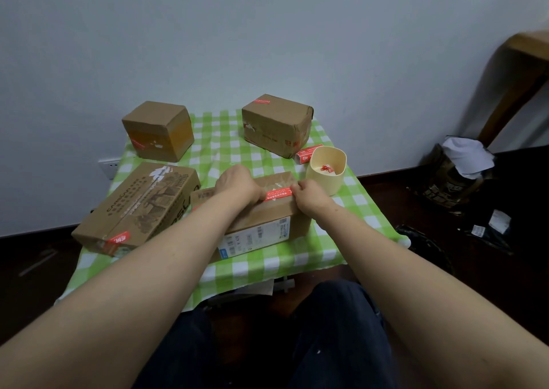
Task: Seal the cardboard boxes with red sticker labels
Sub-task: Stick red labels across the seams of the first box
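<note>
A flat cardboard box (267,222) with a white shipping label lies at the table's front middle. A red sticker label (278,193) runs across its top seam. My left hand (239,185) rests on the box top, fingers curled down at the sticker's left end. My right hand (310,194) pinches the sticker's right end at the box's right edge. Three other cardboard boxes stand around: a long printed one (139,210) at the left, a cube (159,130) at the back left, and one (276,124) at the back right, each with red stickers.
A cream cup (326,169) holding scraps of red and white paper stands right of the box, with a pack of red stickers (307,153) behind it. The green checked tablecloth (297,258) covers a small table against the wall. Bags and litter (457,172) lie on the dark floor at the right.
</note>
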`<state>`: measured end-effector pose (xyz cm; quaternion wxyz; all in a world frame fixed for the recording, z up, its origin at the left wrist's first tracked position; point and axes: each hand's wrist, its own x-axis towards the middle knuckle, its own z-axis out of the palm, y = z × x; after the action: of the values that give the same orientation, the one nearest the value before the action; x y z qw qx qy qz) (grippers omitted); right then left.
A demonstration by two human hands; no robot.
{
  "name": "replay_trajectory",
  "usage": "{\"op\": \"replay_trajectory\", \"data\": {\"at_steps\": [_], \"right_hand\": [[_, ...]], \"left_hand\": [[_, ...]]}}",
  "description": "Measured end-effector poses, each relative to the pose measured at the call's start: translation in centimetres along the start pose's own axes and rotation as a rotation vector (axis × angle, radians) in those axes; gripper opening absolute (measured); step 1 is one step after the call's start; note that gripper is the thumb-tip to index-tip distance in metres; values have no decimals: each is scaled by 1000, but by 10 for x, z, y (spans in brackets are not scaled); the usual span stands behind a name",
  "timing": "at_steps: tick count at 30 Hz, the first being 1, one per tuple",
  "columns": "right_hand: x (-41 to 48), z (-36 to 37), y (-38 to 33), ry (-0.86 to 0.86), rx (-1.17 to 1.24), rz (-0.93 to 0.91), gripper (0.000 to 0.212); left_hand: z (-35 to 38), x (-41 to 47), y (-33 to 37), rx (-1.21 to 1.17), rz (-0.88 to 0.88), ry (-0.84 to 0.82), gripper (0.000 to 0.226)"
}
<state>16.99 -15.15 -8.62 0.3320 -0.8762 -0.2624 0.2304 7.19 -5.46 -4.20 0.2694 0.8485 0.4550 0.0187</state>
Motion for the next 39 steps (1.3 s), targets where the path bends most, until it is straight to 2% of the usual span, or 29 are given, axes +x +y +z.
{"op": "replay_trajectory", "data": {"at_steps": [5, 7, 9, 10, 12, 14, 16, 19, 29, 35, 39], "right_hand": [[0, 1, 0, 7, 14, 3, 39], [0, 1, 0, 7, 20, 6, 39], [-1, 1, 0, 8, 22, 7, 39], [-1, 0, 0, 9, 23, 5, 39], [-2, 0, 0, 9, 21, -13, 39], [-3, 0, 2, 4, 20, -32, 40], [-4, 1, 2, 0, 19, -41, 40], [-2, 1, 3, 4, 1, -47, 40], [-7, -1, 0, 5, 26, -12, 40], [-7, -1, -2, 7, 44, 11, 41], [-9, 0, -1, 10, 81, 9, 44]], "left_hand": [[-1, 9, -9, 26, -35, -4, 42], [0, 8, -13, -31, -14, 32, 33], [4, -2, -12, -70, 171, 117, 16], [8, -9, -11, -38, 332, 137, 21], [18, -21, -9, 118, 651, 41, 42], [30, -25, -11, 327, 777, -95, 54], [38, -23, -19, 410, 772, -129, 63], [37, -24, -26, 413, 798, -114, 67], [18, -27, -45, 439, 814, -125, 68], [10, -33, -49, 410, 819, -11, 65], [13, -37, -52, 403, 822, -68, 69]]}}
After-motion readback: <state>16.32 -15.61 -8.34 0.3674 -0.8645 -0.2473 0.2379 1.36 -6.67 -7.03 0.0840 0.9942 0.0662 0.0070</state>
